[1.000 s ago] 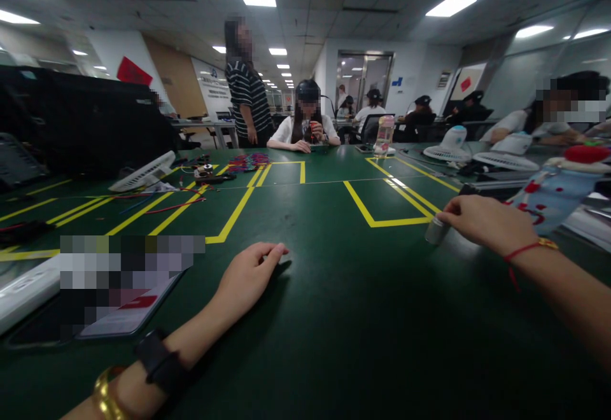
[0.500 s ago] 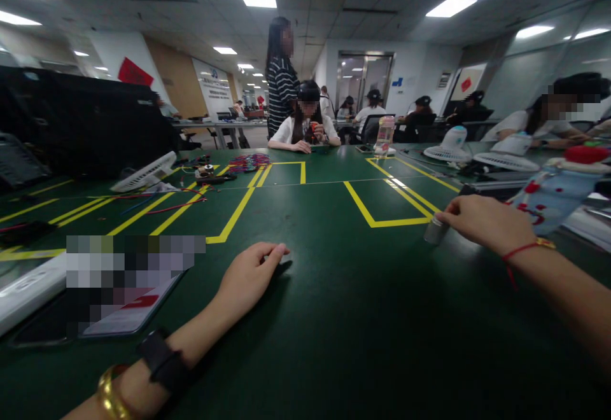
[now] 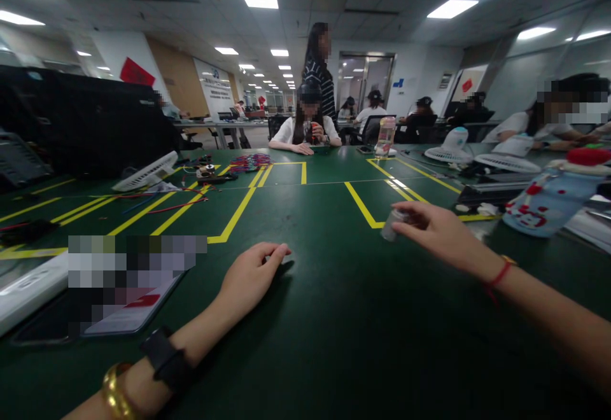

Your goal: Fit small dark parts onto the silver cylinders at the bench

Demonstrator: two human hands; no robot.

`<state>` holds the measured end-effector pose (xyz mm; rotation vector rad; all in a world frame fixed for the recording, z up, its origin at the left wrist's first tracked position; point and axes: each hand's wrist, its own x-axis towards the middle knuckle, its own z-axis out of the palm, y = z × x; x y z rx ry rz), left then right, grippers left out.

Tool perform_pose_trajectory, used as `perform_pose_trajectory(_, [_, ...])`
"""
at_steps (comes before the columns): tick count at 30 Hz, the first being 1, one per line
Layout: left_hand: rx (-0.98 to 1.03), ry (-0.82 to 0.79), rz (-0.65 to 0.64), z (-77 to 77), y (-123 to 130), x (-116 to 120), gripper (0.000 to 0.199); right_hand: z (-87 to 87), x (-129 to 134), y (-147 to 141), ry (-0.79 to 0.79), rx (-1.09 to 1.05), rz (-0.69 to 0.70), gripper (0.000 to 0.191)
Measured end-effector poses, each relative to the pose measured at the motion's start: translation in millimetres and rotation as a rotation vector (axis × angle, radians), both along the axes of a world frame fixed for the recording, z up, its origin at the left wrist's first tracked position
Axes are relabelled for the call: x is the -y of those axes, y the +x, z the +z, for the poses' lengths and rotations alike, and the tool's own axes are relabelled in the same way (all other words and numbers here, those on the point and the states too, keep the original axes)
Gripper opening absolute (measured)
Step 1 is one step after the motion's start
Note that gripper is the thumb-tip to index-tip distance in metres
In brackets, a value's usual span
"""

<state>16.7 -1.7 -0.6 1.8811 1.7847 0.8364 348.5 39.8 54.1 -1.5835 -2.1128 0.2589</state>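
My right hand grips a small greyish, see-through jar between thumb and fingers. The jar tilts a little and is close to the corner of the yellow tape on the green table. My left hand rests on the table near the middle, its fingers curled in and the thumb against them. Whether anything small is in it is hidden.
A blue bottle with a red top stands at the right, near white fans. Wires, another fan and a phone-like slab lie at the left. A person sits across the table.
My right hand has moved left with the jar, away from the blue bottle. My left hand has hardly moved. The standing person in stripes has shifted right, behind the seated person.
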Motion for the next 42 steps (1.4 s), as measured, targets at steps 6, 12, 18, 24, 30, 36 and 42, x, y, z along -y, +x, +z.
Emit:
perform_pose_trajectory(6, [0.016,0.017,0.003,-3.1,-1.6,-1.6,0.043,-26.5,62.4,-79.1,0.014,-0.221,0.468,0.037])
perform_pose_trajectory(12, [0.012,0.169,-0.068,7.9,15.1,11.0,0.035,-51.0,65.7,-86.0,-0.054,-0.307,0.449,0.057])
perform_pose_trajectory(18, [0.15,0.171,-0.314,27.1,59.3,30.4,0.023,-57.6,62.3,-86.8,-0.152,-0.404,0.447,0.063])
perform_pose_trajectory(24, [0.244,0.142,-0.18,25.7,58.1,28.8,0.024,-51.6,63.4,-87.9,-0.096,-0.385,0.405,0.047])
perform_pose_trajectory(30, [0.012,0.018,-0.274,4.2,57.7,28.2,0.018,-52.2,64.8,-87.4,-0.066,-0.39,0.344,0.027])
perform_pose_trajectory(36, [0.034,-0.001,-0.221,9.7,42.7,25.0,0.032,-39.8,47.4,-70.3,-0.051,-0.336,0.223,0.028])
perform_pose_trajectory(42, [0.033,0.025,0.041,13.3,-4.4,5.5,0.047,-16.9,-31.3,36.3,0.023,0.11,-0.382,0.041])
